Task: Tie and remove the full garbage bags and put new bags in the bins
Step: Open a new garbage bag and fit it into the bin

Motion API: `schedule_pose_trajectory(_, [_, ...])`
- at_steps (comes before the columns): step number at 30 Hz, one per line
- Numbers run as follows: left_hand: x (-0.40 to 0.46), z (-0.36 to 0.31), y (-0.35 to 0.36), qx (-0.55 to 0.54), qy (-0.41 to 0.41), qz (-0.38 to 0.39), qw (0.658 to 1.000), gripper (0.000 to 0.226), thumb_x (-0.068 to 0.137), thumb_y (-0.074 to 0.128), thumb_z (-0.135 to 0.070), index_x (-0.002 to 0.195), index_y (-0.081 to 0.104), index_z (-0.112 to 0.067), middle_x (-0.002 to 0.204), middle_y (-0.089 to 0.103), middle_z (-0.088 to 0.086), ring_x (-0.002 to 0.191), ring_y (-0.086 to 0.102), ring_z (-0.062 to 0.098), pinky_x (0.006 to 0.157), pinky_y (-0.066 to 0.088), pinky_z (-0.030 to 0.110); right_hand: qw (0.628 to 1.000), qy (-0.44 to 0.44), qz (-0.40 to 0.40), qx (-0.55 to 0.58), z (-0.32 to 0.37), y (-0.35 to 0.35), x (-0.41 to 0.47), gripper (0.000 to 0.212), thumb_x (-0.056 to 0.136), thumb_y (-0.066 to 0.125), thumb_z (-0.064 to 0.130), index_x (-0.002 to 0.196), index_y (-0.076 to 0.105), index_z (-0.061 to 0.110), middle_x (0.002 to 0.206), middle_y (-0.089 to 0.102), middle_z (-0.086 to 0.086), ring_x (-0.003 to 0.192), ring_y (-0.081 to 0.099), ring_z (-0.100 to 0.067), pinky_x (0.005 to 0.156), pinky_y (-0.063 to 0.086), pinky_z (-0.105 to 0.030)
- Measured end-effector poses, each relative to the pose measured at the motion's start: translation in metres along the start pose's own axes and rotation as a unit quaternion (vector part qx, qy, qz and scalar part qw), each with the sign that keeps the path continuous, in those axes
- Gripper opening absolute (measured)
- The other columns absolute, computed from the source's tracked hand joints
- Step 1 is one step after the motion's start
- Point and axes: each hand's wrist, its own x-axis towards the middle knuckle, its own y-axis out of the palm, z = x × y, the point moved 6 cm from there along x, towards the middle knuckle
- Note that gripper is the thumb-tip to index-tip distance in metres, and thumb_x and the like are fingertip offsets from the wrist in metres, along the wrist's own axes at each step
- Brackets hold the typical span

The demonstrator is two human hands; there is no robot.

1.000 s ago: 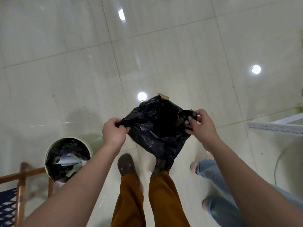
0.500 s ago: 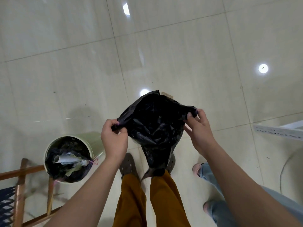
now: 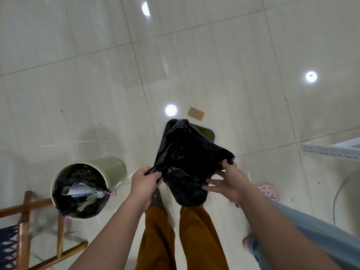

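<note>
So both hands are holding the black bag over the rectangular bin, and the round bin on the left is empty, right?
Not quite. The head view shows the round bin full of trash. Otherwise yes: left hand and right hand hold the black bag over the rectangular bin.

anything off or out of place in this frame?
A brown card lies loose on the floor beyond the rectangular bin, outside either bin. The round bin is still full, with a paper roll poking up. Nothing spilled.
</note>
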Motion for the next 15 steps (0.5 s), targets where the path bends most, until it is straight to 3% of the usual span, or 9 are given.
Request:
schedule_pose_trajectory(5, [0.001,-0.03,-0.001,0.021,0.108,-0.04,0.993,0.02,0.087,0.064,-0.001,0.072,0.056,-0.01,0.076,0.056,0.008,0.076,0.053,0.02,0.076,0.046,0.034,0.995,-0.093,0.022,0.012,0.024,0.026,-0.004,0.024,0.104,0.036,0.038,0.128,0.03,0.04,0.119,0.056,0.0,0.105,0.057,-0.037,0.075,0.055,-0.061])
schedule_pose_trajectory(8, [-0.003,-0.049,0.002,0.021,0.188,-0.053,0.981,0.015,0.086,0.064,-0.003,0.076,0.053,0.003,0.069,0.047,0.003,0.062,0.044,0.01,0.06,0.038,0.02,0.99,-0.13,0.041,0.024,0.039,0.043,-0.007,0.025,0.105,0.034,0.04,0.129,0.028,0.039,0.127,0.055,0.0,0.114,0.053,-0.038,0.08,0.051,-0.062])
schedule_pose_trajectory(10, [-0.008,-0.059,0.003,0.016,0.228,-0.067,0.971,0.016,0.084,0.064,-0.001,0.071,0.055,0.0,0.061,0.046,-0.005,0.052,0.04,0.003,0.05,0.035,0.013,0.988,-0.142,0.057,0.028,0.046,0.054,-0.007,0.036,0.104,0.033,0.042,0.139,0.025,0.038,0.135,0.052,-0.002,0.121,0.051,-0.039,0.088,0.044,-0.068])
schedule_pose_trajectory(15, [-0.022,-0.084,-0.001,-0.031,0.297,-0.092,0.95,0.033,0.084,0.063,0.004,0.061,0.053,-0.018,0.053,0.047,-0.018,0.052,0.041,-0.002,0.053,0.036,0.009,0.975,-0.197,0.101,-0.017,0.072,0.085,-0.011,0.055,0.104,0.034,0.043,0.152,0.007,0.04,0.152,0.041,0.002,0.125,0.054,-0.033,0.104,0.028,-0.072])
